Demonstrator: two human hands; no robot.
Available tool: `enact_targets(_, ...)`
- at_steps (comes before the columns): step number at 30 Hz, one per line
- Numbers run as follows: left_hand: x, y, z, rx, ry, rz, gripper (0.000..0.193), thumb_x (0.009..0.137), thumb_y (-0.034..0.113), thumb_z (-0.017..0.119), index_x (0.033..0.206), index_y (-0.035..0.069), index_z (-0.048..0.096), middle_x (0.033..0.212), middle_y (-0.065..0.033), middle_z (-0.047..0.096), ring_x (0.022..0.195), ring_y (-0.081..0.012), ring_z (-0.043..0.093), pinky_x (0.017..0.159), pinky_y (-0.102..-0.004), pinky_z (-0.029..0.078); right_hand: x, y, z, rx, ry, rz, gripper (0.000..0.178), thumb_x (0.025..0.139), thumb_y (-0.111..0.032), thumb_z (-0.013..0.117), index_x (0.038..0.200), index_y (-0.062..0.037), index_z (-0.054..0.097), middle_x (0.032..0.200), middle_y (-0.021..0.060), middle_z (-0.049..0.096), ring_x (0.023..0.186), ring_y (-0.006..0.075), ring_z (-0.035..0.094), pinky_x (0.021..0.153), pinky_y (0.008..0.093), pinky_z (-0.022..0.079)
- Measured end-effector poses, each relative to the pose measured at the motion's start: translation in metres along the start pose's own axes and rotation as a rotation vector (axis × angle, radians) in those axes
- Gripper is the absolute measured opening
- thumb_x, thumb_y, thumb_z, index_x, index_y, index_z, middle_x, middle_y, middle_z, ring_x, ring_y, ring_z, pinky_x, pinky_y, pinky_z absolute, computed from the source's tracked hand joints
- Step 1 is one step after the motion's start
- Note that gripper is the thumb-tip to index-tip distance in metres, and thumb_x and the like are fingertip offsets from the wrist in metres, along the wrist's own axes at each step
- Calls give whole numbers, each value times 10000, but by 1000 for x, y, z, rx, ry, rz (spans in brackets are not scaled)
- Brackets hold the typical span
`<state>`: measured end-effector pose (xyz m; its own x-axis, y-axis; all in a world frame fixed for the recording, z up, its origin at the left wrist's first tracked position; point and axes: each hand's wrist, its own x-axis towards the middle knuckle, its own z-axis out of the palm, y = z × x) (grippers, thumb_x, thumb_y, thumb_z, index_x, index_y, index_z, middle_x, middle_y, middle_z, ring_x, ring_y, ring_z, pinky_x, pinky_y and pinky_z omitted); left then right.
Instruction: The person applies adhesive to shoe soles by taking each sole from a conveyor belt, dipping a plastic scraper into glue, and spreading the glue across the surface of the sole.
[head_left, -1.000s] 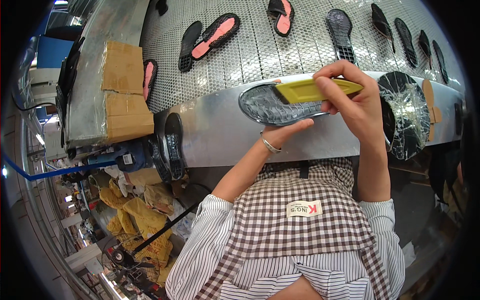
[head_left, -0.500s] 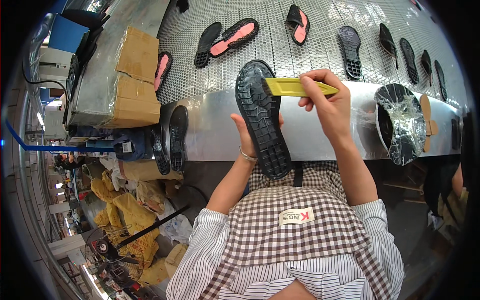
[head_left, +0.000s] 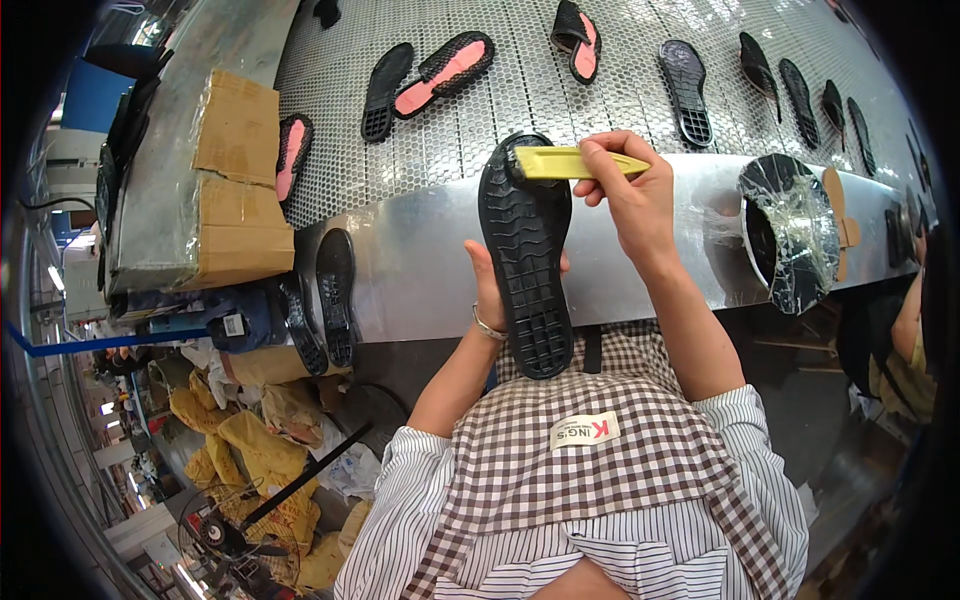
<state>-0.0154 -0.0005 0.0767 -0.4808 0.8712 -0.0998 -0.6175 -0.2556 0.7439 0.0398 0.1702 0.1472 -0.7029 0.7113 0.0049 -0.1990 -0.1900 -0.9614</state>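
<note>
A black shoe sole stands nearly upright before me, its treaded inner side with a grid at the heel facing up. My left hand grips it from behind, thumb along its left edge, most fingers hidden. In my right hand a brush with a flat yellow handle is pinched between thumb and fingers. Its dark bristles touch the sole near the toe end, where the surface looks wet and glossy.
Black sandals with pink insoles and loose soles lie on the mesh belt. A cardboard box is at left, with two soles beside it. A round, tape-covered container stands at right. A fan is at lower left.
My right hand has moved the brush up and left, from the sole's right edge onto its toe area. The sole is held more upright, and the whole view has shifted slightly.
</note>
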Motion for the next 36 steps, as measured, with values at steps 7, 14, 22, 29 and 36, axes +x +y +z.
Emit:
enact_targets(7, 8, 0, -10, -14, 9, -60, 1055, 754, 877, 103, 1130, -2, 550, 863, -90, 622, 704, -126, 578, 593, -242, 496, -3, 0, -12, -524, -137, -480, 66, 837, -19, 666, 895, 3, 642, 834, 74, 655, 661, 156, 638, 553, 260, 498)
enact_targets(14, 21, 18, -11, -140, 132, -111, 983, 814, 825, 111, 1144, 16, 560, 898, -97, 650, 773, -160, 623, 687, -288, 518, -48, -25, -6, -593, -593, -473, 82, 804, -39, 688, 874, -9, 658, 828, 83, 643, 675, 169, 642, 575, 301, 503)
enact_targets(22, 64, 12, -36, -92, 69, -150, 938, 836, 805, 126, 1137, 32, 565, 895, -100, 655, 765, -175, 630, 703, -298, 531, -25, -19, -15, -544, -574, -397, 46, 813, 8, 676, 856, 11, 661, 828, 70, 660, 692, 123, 621, 578, 249, 487)
enact_targets(29, 106, 23, -42, -80, 35, -325, 930, 825, 815, 158, 1092, 31, 580, 817, -119, 648, 642, -179, 621, 559, -280, 525, 1, -15, -18, -556, -129, -491, 102, 784, 3, 694, 880, -25, 674, 842, 78, 650, 722, 207, 643, 604, 301, 510)
enact_targets(36, 115, 19, -10, -9, 106, -214, 876, 850, 781, 230, 1226, 51, 535, 877, -142, 660, 718, -205, 656, 634, -318, 563, -8, 5, -24, -790, -236, -769, 137, 752, -88, 739, 861, -65, 659, 808, 64, 618, 639, 220, 627, 539, 313, 492)
